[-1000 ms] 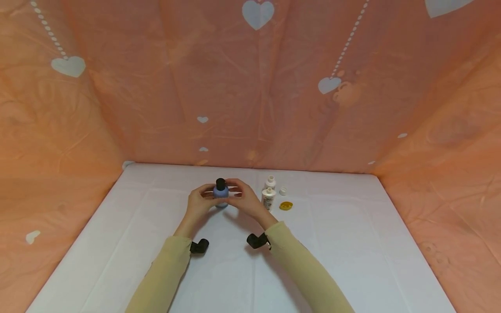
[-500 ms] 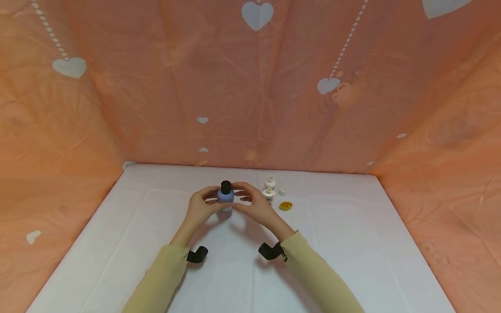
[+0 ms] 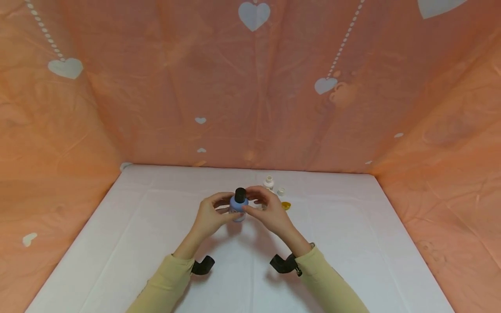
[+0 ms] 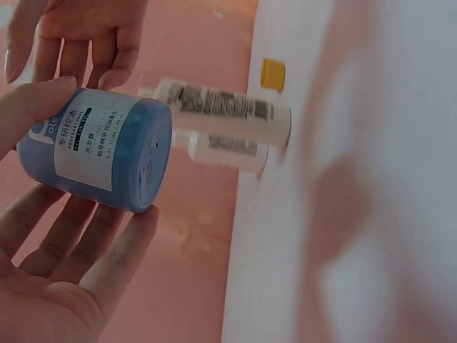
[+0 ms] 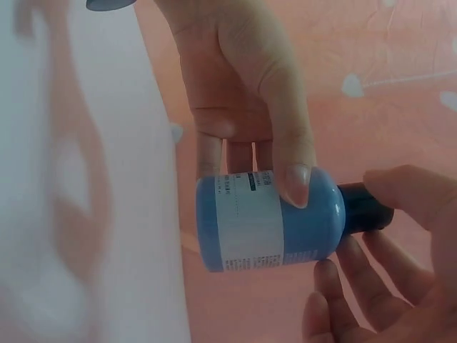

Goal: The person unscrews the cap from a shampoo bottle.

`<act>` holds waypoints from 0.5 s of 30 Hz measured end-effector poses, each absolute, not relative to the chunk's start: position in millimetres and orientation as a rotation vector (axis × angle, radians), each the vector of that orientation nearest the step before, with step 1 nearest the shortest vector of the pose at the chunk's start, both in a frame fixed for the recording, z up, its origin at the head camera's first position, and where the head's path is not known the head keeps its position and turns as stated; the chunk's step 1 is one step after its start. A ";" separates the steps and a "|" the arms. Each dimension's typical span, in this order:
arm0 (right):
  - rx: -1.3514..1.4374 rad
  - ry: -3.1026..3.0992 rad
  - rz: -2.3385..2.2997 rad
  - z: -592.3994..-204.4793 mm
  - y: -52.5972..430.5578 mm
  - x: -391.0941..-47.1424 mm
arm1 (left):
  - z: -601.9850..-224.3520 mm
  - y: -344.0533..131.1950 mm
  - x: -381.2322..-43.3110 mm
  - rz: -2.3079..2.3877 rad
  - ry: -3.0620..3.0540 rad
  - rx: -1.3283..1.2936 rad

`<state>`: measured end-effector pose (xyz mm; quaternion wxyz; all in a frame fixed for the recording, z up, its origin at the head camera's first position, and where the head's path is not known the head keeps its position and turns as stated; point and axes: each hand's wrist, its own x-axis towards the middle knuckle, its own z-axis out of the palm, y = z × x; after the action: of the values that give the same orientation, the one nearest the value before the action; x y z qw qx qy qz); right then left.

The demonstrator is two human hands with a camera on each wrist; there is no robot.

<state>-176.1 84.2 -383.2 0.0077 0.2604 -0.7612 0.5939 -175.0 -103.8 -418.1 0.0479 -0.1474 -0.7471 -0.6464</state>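
Observation:
A blue bottle (image 3: 237,210) with a white label and a black cap (image 3: 240,195) is held up off the table. My left hand (image 3: 211,219) grips its body, thumb on one side and fingers on the other, as the left wrist view shows. My right hand (image 3: 275,216) is at the top of the bottle; in the right wrist view its thumb and a finger pinch the black cap (image 5: 365,209). The cap is on the bottle. Tilted in the left wrist view, the blue bottle (image 4: 89,146) shows its base and printed label.
Two white bottles stand behind my right hand: one white bottle (image 3: 268,183) shows its open neck, the other is mostly hidden. Near them lie a small white cap (image 3: 281,191) and a yellow cap (image 3: 287,205). Orange cloth walls (image 3: 250,108) surround the white tabletop (image 3: 156,204).
Both hands have moved right and towards me with the blue bottle between them. My right hand now covers most of the nearer white bottle.

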 end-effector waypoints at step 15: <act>0.697 -2.374 1.784 -381.5 108.1 -159.3 | -412.8 -77.4 -164.4 -1.963 -2.327 -0.552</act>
<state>-159.3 108.1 -381.5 0.0455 0.2282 -0.7774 0.5843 -164.4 -77.4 -412.8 0.0238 -0.1784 -0.7518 -0.6344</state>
